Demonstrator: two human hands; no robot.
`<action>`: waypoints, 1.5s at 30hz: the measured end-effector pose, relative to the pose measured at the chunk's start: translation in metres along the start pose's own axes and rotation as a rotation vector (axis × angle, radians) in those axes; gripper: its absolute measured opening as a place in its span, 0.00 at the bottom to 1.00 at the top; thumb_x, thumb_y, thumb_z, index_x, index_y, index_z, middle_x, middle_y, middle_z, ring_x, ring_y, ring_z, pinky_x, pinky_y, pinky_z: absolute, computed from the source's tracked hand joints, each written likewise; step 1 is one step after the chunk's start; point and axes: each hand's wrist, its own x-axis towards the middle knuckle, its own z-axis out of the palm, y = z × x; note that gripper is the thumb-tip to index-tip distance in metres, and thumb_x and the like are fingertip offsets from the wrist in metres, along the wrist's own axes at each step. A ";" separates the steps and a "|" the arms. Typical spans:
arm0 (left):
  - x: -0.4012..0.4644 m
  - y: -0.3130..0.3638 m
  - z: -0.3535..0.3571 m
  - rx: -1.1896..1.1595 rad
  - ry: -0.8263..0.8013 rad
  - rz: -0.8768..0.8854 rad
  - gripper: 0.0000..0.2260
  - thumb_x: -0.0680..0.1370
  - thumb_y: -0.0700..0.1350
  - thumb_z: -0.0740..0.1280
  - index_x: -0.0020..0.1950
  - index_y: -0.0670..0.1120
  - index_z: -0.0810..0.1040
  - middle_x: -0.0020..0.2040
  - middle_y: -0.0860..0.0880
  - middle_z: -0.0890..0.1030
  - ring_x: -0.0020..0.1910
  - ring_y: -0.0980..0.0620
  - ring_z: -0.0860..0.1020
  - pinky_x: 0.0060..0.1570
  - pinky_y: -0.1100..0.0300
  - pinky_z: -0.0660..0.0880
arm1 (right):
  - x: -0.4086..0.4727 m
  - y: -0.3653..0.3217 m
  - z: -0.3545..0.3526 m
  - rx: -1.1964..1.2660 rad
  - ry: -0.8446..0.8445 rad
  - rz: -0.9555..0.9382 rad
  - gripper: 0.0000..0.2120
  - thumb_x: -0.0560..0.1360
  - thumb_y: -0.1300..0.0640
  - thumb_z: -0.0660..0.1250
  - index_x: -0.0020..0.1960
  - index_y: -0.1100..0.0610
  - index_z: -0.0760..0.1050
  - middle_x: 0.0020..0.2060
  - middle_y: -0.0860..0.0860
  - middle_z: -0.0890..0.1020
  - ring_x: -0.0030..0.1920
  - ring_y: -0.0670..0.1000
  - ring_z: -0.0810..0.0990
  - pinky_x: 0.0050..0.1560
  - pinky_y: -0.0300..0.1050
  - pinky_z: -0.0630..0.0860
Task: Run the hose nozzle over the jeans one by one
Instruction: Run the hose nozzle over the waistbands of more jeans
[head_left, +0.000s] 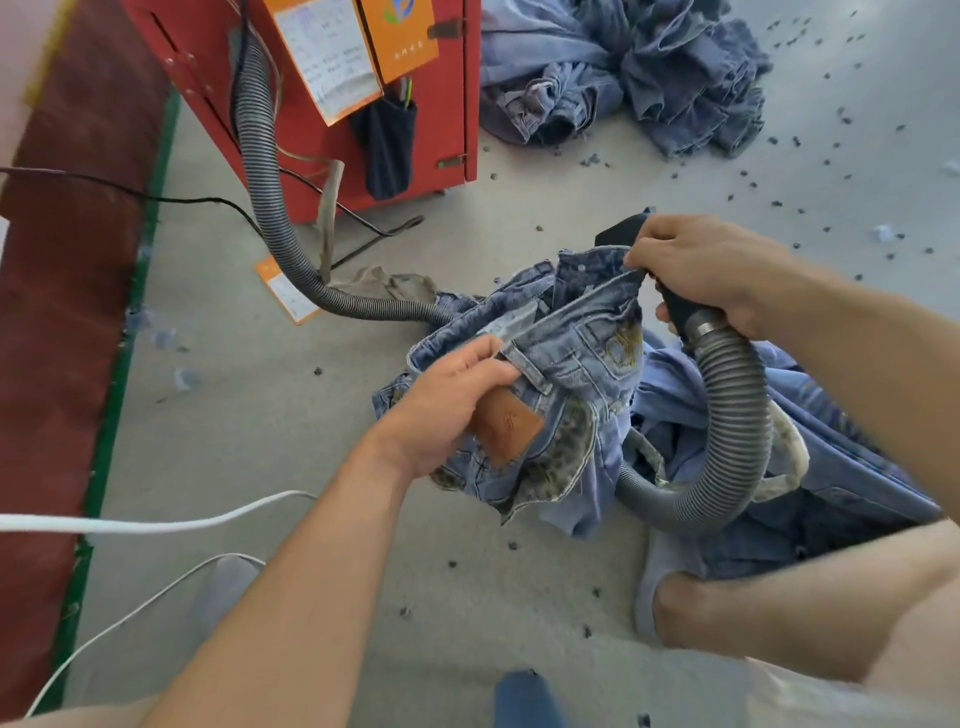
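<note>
One pair of jeans (566, 358) was held up above the floor, waistband spread, with more denim lying under it; the cleaning pass looked underway. The left hand (447, 410) pinched the waistband by the leather patch. The right hand (717, 270) was curled round the black nozzle (680, 306) and also held the band. Next, I'd guess, the nozzle had to sweep along the cloth.

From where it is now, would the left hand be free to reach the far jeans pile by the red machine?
Probably not yet. The left hand grips the waistband of the jeans being worked, and the pile lies well beyond them, by the red machine. The floor between looks open, so it would need to let go first.
</note>
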 end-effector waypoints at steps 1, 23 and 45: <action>-0.001 0.001 0.000 -0.125 -0.016 -0.016 0.22 0.74 0.48 0.72 0.64 0.38 0.76 0.55 0.42 0.76 0.52 0.43 0.73 0.53 0.47 0.74 | 0.001 0.000 -0.001 -0.004 0.010 -0.002 0.05 0.81 0.55 0.65 0.46 0.53 0.76 0.41 0.56 0.73 0.29 0.55 0.76 0.25 0.45 0.76; -0.018 0.020 -0.010 -0.305 0.000 0.014 0.20 0.79 0.41 0.66 0.72 0.43 0.78 0.69 0.38 0.79 0.68 0.41 0.78 0.67 0.46 0.75 | -0.040 -0.001 -0.030 -0.374 0.026 -0.484 0.26 0.80 0.41 0.67 0.72 0.28 0.59 0.26 0.51 0.82 0.22 0.50 0.80 0.22 0.43 0.76; -0.023 0.029 -0.018 -0.265 0.140 -0.098 0.24 0.82 0.36 0.53 0.79 0.43 0.67 0.74 0.39 0.74 0.66 0.39 0.73 0.68 0.41 0.68 | -0.075 -0.009 0.017 -0.718 -0.024 -0.769 0.20 0.74 0.36 0.60 0.61 0.44 0.69 0.34 0.45 0.78 0.31 0.47 0.76 0.33 0.53 0.76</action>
